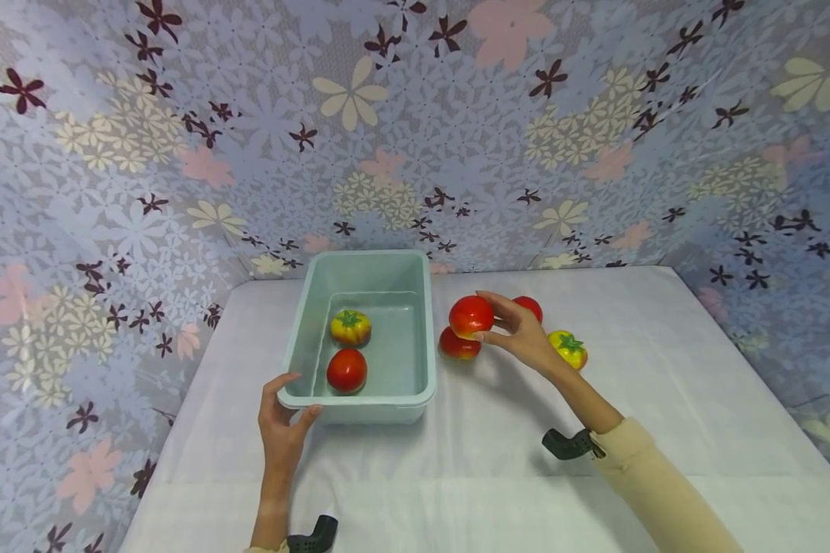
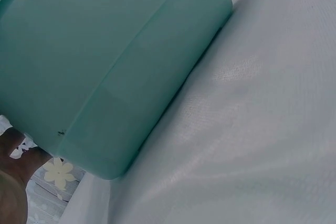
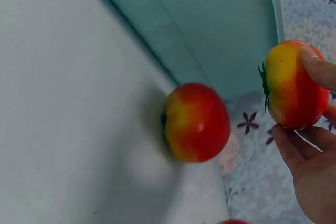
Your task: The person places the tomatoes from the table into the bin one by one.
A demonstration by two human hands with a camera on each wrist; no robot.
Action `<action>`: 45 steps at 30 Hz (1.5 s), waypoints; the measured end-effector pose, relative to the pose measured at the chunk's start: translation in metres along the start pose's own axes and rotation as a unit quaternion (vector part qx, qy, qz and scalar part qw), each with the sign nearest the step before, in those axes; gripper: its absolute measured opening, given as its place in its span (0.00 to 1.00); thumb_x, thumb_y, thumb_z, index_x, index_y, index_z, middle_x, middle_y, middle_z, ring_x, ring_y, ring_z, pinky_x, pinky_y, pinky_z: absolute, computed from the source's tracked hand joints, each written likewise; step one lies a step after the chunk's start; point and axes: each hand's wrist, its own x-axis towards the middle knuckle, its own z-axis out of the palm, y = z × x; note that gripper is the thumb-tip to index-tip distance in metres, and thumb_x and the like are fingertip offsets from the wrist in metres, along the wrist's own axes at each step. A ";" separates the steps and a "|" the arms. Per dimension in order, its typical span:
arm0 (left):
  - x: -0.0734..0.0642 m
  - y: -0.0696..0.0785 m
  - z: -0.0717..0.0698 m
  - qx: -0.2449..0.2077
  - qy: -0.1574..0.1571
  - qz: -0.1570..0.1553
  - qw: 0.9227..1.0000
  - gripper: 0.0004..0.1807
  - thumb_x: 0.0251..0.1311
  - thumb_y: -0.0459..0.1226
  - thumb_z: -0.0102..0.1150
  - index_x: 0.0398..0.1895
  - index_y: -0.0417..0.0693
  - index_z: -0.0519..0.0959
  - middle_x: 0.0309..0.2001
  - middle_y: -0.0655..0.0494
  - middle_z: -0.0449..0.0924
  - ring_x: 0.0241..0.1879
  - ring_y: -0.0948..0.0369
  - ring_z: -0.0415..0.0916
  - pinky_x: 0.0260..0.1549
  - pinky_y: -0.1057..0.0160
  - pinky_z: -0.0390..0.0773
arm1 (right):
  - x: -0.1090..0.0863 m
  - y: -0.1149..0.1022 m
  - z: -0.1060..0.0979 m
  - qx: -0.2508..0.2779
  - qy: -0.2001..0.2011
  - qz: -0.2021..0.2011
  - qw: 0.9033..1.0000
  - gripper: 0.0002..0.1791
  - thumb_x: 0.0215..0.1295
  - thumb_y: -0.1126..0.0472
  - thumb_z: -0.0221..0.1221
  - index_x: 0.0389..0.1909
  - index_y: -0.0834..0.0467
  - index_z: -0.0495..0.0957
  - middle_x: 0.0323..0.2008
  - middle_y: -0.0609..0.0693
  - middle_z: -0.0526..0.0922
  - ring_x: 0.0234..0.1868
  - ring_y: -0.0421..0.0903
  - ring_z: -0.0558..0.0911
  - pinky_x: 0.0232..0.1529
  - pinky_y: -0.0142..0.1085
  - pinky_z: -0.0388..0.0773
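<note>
A pale green plastic bin stands left of the table's middle. My left hand grips its near left corner, fingers over the rim and thumb at the front. Inside lie a yellow-and-red tomato and a red tomato. Just right of the bin, my right hand holds a red tomato above the table between thumb and fingers. The right wrist view shows yellow and green leaves on the held tomato's underside. Below it, another red-and-yellow tomato rests on the cloth beside the bin.
Behind the right hand lies a red tomato, partly hidden. A yellow tomato with green leaves sits by the right wrist. White cloth covers the table, and flower-patterned sheeting rises at the back and sides.
</note>
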 end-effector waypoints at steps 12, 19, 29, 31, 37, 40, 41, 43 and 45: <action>0.000 -0.001 -0.001 0.007 -0.004 -0.002 1.000 0.31 0.44 0.20 0.67 0.55 0.25 0.67 0.54 0.64 0.72 0.46 0.62 0.74 0.40 0.77 0.78 | 0.022 -0.027 0.011 -0.008 -0.011 -0.013 1.000 0.38 0.59 0.66 0.66 0.71 0.58 0.63 0.66 0.58 0.71 0.66 0.57 0.71 0.63 0.54 0.70; -0.002 -0.002 -0.001 0.004 -0.002 0.001 1.000 0.31 0.44 0.20 0.67 0.55 0.26 0.67 0.54 0.62 0.72 0.47 0.62 0.74 0.40 0.77 0.78 | 0.030 -0.035 0.014 -0.009 -0.009 -0.021 1.000 0.38 0.59 0.66 0.66 0.71 0.58 0.64 0.68 0.56 0.69 0.68 0.56 0.70 0.64 0.53 0.69; -0.001 -0.002 -0.001 0.009 0.002 -0.002 1.000 0.32 0.42 0.17 0.65 0.55 0.28 0.68 0.54 0.59 0.73 0.45 0.62 0.74 0.41 0.77 0.78 | 0.040 -0.049 0.028 0.033 -0.008 -0.047 0.998 0.38 0.59 0.69 0.64 0.71 0.58 0.63 0.68 0.55 0.70 0.66 0.54 0.72 0.64 0.50 0.71; -0.001 -0.003 -0.001 0.010 0.001 0.001 1.000 0.32 0.43 0.18 0.66 0.56 0.29 0.68 0.54 0.57 0.72 0.46 0.62 0.74 0.41 0.77 0.78 | 0.043 -0.051 0.031 0.035 -0.009 -0.051 0.998 0.38 0.59 0.69 0.65 0.71 0.58 0.64 0.67 0.56 0.71 0.65 0.54 0.72 0.63 0.49 0.72; -0.001 -0.005 -0.002 0.007 0.001 0.005 1.000 0.32 0.44 0.20 0.67 0.55 0.26 0.67 0.55 0.62 0.72 0.47 0.62 0.73 0.41 0.77 0.78 | 0.054 -0.058 0.045 0.036 -0.020 -0.057 0.998 0.37 0.58 0.68 0.66 0.70 0.59 0.65 0.65 0.58 0.72 0.64 0.55 0.73 0.64 0.53 0.70; -0.002 -0.004 -0.001 0.008 0.000 0.002 1.000 0.32 0.44 0.19 0.67 0.55 0.26 0.67 0.55 0.63 0.72 0.48 0.62 0.73 0.41 0.77 0.78 | 0.057 -0.058 0.052 0.032 -0.023 -0.063 0.997 0.37 0.57 0.68 0.67 0.69 0.60 0.66 0.65 0.58 0.73 0.64 0.55 0.74 0.65 0.53 0.69; -0.002 -0.004 -0.001 0.009 0.000 0.003 1.000 0.31 0.43 0.19 0.67 0.55 0.26 0.67 0.55 0.62 0.72 0.48 0.62 0.73 0.41 0.77 0.78 | 0.058 -0.058 0.055 0.028 -0.024 -0.066 0.997 0.37 0.57 0.68 0.67 0.69 0.59 0.66 0.65 0.58 0.73 0.64 0.55 0.73 0.66 0.52 0.68; -0.001 -0.003 -0.001 0.008 0.002 0.000 1.000 0.32 0.43 0.18 0.67 0.55 0.29 0.68 0.54 0.59 0.73 0.49 0.62 0.73 0.42 0.77 0.78 | 0.060 -0.055 0.059 0.024 -0.026 -0.072 0.997 0.37 0.57 0.68 0.67 0.68 0.59 0.67 0.65 0.58 0.73 0.65 0.55 0.72 0.67 0.52 0.67; -0.001 -0.004 -0.001 0.008 0.002 0.001 1.000 0.32 0.43 0.18 0.67 0.56 0.31 0.69 0.54 0.56 0.73 0.50 0.62 0.72 0.42 0.77 0.78 | 0.062 -0.051 0.063 0.025 -0.029 -0.080 0.996 0.37 0.56 0.69 0.67 0.68 0.61 0.67 0.65 0.58 0.73 0.67 0.55 0.71 0.68 0.52 0.65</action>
